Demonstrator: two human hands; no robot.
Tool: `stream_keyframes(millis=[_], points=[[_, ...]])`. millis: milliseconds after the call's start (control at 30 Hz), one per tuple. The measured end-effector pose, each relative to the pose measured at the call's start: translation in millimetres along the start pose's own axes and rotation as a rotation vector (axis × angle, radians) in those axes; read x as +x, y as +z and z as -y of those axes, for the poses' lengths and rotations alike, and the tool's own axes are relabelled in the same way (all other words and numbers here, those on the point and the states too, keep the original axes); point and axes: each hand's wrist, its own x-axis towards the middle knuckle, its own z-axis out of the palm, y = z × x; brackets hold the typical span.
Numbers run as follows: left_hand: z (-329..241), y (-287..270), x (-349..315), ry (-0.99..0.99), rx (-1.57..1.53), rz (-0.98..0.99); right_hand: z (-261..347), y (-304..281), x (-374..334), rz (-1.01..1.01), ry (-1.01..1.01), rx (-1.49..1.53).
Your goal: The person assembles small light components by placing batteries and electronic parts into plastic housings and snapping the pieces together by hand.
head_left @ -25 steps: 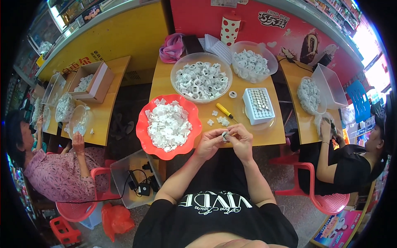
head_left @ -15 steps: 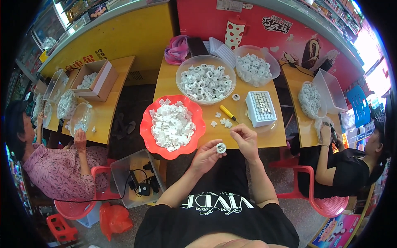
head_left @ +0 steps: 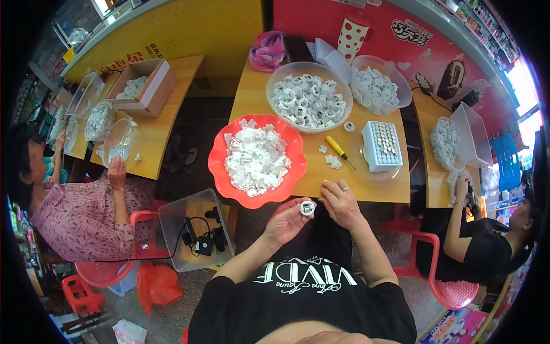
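My left hand (head_left: 285, 222) pinches a small round white plastic part (head_left: 307, 208) between thumb and fingers, just off the table's near edge. Dark and metallic details show inside its ring. Close on its right is my right hand (head_left: 342, 207), back upward, at the table edge, its fingers bent together; whatever they hold, if anything, is hidden. Beyond the hands lie a yellow-handled screwdriver (head_left: 336, 147) and several small white pieces (head_left: 333, 161). A red scalloped bowl (head_left: 216, 165) full of flat white pieces stands to the left.
Two clear bowls, one large (head_left: 275, 117) and one smaller (head_left: 404, 94), hold white parts at the back. A white tray (head_left: 382, 165) of round metallic pieces stands right. People sit at side tables, left (head_left: 86, 221) and right (head_left: 481, 243). A clear bin (head_left: 172, 252) with chargers is lower left.
My right hand has lowered to the table edge, nearer my left hand, and turned its back upward. The round part in my left hand shows its opening more squarely. The view has shifted.
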Motion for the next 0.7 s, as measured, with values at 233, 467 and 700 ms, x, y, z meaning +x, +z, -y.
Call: stream_keyframes(millis=[233,467,700], points=[[5,4,8,-0.032,0.028,0.025,5,-7,-23,-0.003,-0.075,-0.126],[9,6,12,-0.038,0.104,0.018,39,-12,-27,-0.546,0.601,1.087],[18,9,16,-0.072,0.115,0.094,55,-6,-27,-0.467,0.387,0.824]])
